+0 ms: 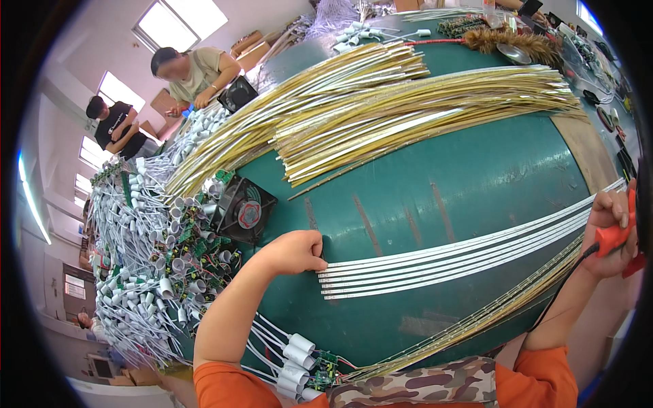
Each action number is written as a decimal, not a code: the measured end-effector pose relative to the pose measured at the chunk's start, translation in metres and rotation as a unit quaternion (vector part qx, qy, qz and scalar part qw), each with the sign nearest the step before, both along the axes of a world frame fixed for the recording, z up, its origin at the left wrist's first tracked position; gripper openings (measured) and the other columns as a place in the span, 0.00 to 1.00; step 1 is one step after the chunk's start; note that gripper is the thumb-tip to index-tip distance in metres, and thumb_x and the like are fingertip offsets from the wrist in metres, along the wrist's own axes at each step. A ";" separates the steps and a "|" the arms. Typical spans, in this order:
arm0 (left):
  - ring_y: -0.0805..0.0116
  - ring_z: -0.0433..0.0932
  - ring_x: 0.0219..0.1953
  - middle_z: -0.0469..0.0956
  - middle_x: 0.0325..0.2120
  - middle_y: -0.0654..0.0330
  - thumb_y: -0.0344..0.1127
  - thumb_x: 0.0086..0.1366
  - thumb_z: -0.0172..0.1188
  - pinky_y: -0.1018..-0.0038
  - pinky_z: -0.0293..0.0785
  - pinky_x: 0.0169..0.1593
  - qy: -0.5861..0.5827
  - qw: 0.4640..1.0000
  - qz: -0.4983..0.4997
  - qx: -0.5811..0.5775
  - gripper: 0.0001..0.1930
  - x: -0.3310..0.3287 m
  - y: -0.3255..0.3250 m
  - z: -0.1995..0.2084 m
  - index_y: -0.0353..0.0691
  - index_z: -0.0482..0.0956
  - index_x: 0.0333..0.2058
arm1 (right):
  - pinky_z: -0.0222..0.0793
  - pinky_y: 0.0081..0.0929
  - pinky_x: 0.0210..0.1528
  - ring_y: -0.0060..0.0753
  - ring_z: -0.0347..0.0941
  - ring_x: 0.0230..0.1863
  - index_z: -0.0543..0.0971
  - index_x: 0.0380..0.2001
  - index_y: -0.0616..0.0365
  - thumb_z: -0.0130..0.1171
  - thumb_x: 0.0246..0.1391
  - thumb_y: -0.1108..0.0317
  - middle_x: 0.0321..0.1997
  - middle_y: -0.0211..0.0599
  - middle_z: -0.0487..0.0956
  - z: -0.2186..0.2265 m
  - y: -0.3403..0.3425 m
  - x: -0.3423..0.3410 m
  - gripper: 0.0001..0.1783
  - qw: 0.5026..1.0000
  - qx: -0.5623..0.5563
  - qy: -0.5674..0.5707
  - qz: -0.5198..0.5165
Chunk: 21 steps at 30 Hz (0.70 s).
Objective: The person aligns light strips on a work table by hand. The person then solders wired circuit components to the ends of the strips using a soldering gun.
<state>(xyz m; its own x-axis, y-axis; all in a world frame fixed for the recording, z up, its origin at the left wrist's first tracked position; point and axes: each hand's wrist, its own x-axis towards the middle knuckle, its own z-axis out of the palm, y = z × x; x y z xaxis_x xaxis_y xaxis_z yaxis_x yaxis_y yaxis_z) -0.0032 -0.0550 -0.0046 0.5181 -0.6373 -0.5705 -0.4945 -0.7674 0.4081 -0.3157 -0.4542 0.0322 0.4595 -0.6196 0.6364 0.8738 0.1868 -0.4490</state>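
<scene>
Several narrow white LED strips (435,258) lie side by side on the green tabletop, fanned slightly. My left hand (296,252) is closed, with thumb and fingers pinching at the left end of the topmost strip. At the far right my right hand (609,221) is wrapped round a red-handled tool (614,238) with a black cord; its working tip cannot be made out. That hand is beside the right ends of the strips. Nearer me lies a bundle of yellowish strips (469,329), joined at its left end to green circuit boards (329,368) and white cylindrical housings (297,355).
Long heaps of yellow and white strips (422,112) cover the table's far side. A black square fan (249,210) stands left of my left hand, beside a large pile of white wired housings (139,272). Two people (194,75) are at the far left; a feather duster (500,42) lies at the back.
</scene>
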 end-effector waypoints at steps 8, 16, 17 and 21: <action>0.47 0.75 0.43 0.76 0.37 0.48 0.33 0.58 0.61 0.57 0.73 0.45 -0.370 0.922 0.018 -0.112 0.09 0.037 -0.011 -0.010 0.36 0.75 0.36 | 0.58 0.26 0.48 0.23 0.62 0.36 0.57 0.62 0.72 0.60 0.52 0.66 0.28 0.26 0.64 -0.009 -0.004 -0.011 0.38 0.998 0.016 -0.022 -0.060; 0.48 0.76 0.40 0.73 0.35 0.49 0.25 0.56 0.53 0.55 0.75 0.41 -0.467 0.883 -0.052 -0.002 0.05 0.052 -0.004 -0.021 0.37 0.74 0.33 | 0.64 0.31 0.46 0.26 0.64 0.34 0.61 0.61 0.66 0.59 0.55 0.63 0.26 0.27 0.65 0.004 0.017 0.010 0.34 0.997 0.051 -0.045 -0.023; 0.47 0.75 0.39 0.73 0.35 0.49 0.24 0.56 0.52 0.55 0.74 0.40 -0.483 0.872 -0.054 -0.051 0.06 0.052 0.001 -0.014 0.38 0.75 0.33 | 0.64 0.33 0.47 0.28 0.66 0.36 0.60 0.62 0.67 0.56 0.57 0.61 0.27 0.29 0.66 0.001 0.014 0.008 0.34 0.998 0.036 -0.051 -0.016; 0.61 0.75 0.29 0.73 0.28 0.56 0.27 0.62 0.52 0.67 0.72 0.31 -0.306 0.913 0.102 -0.250 0.03 0.056 0.011 0.014 0.37 0.73 0.34 | 0.65 0.36 0.50 0.32 0.69 0.38 0.60 0.62 0.67 0.51 0.58 0.58 0.28 0.31 0.68 -0.003 0.011 0.007 0.33 0.998 0.029 -0.057 -0.017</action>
